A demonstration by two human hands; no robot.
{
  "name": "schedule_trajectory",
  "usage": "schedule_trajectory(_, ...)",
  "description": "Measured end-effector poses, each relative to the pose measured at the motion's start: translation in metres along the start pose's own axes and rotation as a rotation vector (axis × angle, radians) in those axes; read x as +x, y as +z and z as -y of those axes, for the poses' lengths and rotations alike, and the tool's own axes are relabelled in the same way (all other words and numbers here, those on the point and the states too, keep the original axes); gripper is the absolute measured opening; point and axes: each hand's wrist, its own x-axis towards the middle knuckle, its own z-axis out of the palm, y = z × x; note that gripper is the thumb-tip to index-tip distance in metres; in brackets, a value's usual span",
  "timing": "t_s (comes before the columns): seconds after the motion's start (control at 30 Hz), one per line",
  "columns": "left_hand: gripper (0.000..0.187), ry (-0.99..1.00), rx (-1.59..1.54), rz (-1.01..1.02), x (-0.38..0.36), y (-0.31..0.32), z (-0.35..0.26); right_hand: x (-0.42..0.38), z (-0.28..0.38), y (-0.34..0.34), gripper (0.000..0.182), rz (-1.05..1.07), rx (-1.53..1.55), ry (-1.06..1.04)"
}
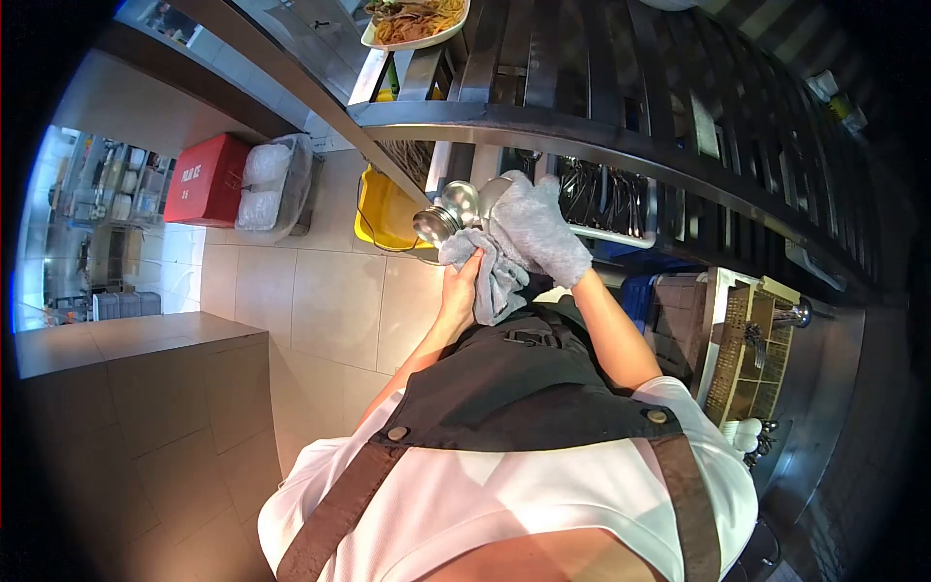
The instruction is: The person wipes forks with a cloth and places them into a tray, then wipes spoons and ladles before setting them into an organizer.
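Spoons [456, 209] apparently pointing away, cloth-held [499, 276]

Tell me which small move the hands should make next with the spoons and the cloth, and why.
Probably turn the bundle of shiny metal spoons a little inside the grey cloth. The left hand grips the handles through the cloth from below, and the right hand, covered by cloth, presses on the bowls. Two bowls on the left side stick out uncovered, so these seem not yet wiped.

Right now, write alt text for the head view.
Two hands polish shiny metal spoons with a grey cloth: the left hand grips below, the cloth-covered right hand above. A plate of noodles sits on the steel shelf.
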Motion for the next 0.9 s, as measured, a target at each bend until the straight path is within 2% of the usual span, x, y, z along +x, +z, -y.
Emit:
schedule_trajectory(0.03, 0.026, 0.000, -0.002, 0.001, -0.001, -0.002, 0.000, 0.001, -0.001, -0.010, 0.025, -0.142, 0.033, -0.004)
schedule_trajectory(0.07, 0.024, 0.020, 0.070, 0.058, -0.004, -0.006, 0.000, 0.001, 0.011, -0.044, 0.024, 0.171, -0.099, -0.040)
schedule_trajectory(0.1, 0.022, 0.042, 0.141, 0.113, -0.006, -0.010, -0.002, 0.000, 0.008, -0.047, 0.024, 0.180, -0.076, -0.015)
schedule_trajectory(0.23, 0.017, 0.028, 0.276, 0.180, -0.021, -0.011, -0.008, -0.004, -0.002, -0.033, 0.024, 0.126, -0.040, 0.028)
schedule_trajectory(0.3, 0.016, 0.085, 0.324, 0.185, -0.019, -0.012, -0.006, -0.005, -0.004, -0.029, 0.024, 0.104, -0.038, 0.049)
schedule_trajectory(0.37, 0.017, 0.204, 0.501, 0.209, -0.017, -0.015, -0.004, -0.005, -0.007, -0.027, 0.023, 0.094, -0.037, 0.064)
schedule_trajectory(0.47, 0.015, 0.211, 0.562, 0.183, -0.020, -0.018, -0.004, -0.007, -0.007, -0.026, 0.023, 0.081, -0.039, 0.084)
schedule_trajectory(0.6, 0.017, 0.140, 0.494, 0.198, -0.020, -0.008, -0.005, -0.009, -0.005, -0.024, 0.023, 0.063, -0.051, 0.119)
schedule_trajectory(0.67, 0.014, 0.011, 0.206, 0.056, -0.026, 0.010, -0.016, -0.011, -0.003, -0.024, 0.023, 0.066, -0.062, 0.149)
schedule_trajectory(0.77, 0.017, -0.034, 0.174, 0.111, -0.024, -0.003, -0.014, -0.014, -0.006, -0.025, 0.023, 0.098, -0.085, 0.207)
schedule_trajectory(0.8, 0.024, -0.047, 0.196, 0.138, -0.022, -0.007, -0.012, -0.015, -0.007, -0.025, 0.023, 0.108, -0.094, 0.224)
schedule_trajectory(0.87, 0.024, -0.048, 0.233, 0.110, -0.020, -0.010, -0.005, -0.014, -0.007, -0.025, 0.023, 0.117, -0.101, 0.239)
schedule_trajectory(0.9, 0.024, -0.048, 0.267, 0.081, -0.020, -0.008, -0.004, -0.014, -0.008, -0.024, 0.022, 0.051, -0.089, 0.253)
